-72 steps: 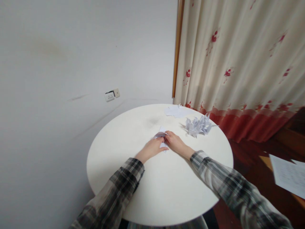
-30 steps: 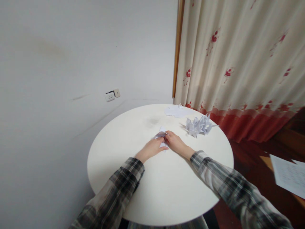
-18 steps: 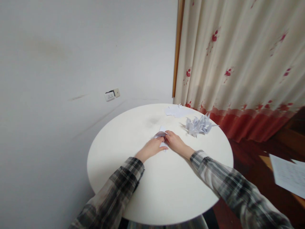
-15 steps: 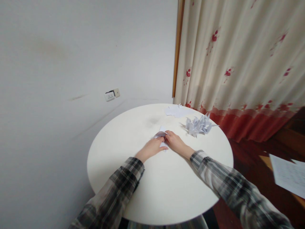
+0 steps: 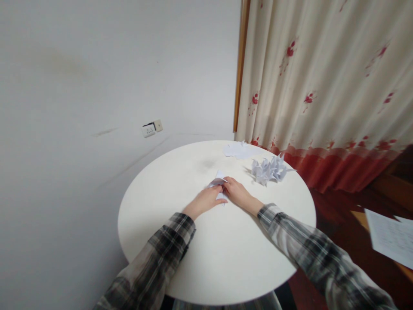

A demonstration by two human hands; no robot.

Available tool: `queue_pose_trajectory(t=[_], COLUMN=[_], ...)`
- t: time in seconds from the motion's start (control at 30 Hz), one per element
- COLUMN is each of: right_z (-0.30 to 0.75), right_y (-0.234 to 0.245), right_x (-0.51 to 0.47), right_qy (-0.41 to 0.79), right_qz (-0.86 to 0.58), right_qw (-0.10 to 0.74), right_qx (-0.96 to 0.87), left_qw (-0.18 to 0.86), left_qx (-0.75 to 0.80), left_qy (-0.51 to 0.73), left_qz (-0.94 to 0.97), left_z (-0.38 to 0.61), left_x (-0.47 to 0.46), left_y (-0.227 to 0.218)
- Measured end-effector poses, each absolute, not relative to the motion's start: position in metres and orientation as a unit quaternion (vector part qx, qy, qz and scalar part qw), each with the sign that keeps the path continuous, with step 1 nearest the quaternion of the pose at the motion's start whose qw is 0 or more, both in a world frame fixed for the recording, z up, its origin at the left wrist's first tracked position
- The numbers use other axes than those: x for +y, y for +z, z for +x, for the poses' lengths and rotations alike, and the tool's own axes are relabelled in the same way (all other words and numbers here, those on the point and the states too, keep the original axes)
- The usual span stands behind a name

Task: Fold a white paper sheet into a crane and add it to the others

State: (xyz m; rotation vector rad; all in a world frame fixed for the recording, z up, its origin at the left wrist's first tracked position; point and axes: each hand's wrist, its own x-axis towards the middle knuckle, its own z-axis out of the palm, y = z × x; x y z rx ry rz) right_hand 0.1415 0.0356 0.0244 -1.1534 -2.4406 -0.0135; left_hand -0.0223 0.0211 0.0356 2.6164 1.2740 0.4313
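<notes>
A small piece of folded white paper [image 5: 218, 181] lies near the middle of the round white table [image 5: 222, 258], between my hands. My left hand [image 5: 205, 200] presses on it from the left, with the thumb toward me and the fingertips tucked at the fold. From the right, my right hand [image 5: 238, 192] pinches the paper's raised flap. The fingertips of both hands meet at the paper and partly cover it, so the folds under them are hidden.
A cluster of folded white paper figures [image 5: 269, 169] stands at the table's right side. Flat white sheets [image 5: 240, 150] lie at the far edge with a small folded piece on them. Behind are a curtain [image 5: 306, 77] and a wall socket [image 5: 149, 130]. Written papers [image 5: 389, 237] lie lower right.
</notes>
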Motion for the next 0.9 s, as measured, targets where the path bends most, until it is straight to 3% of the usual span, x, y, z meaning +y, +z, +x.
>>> queue_pose_trajectory(t=[0.9], right_z=[0.1431], right_y=[0.0216], right_x=[0.0363], right_qy=[-0.012], right_qz=[-0.407], right_qw=[0.23], right_qx=[-0.884], left_qw=[0.116], left_qx=[0.416], left_qy=[0.14], left_qz=[0.891], left_z=[-0.025], left_x=[0.0266], left_y=[0.0322])
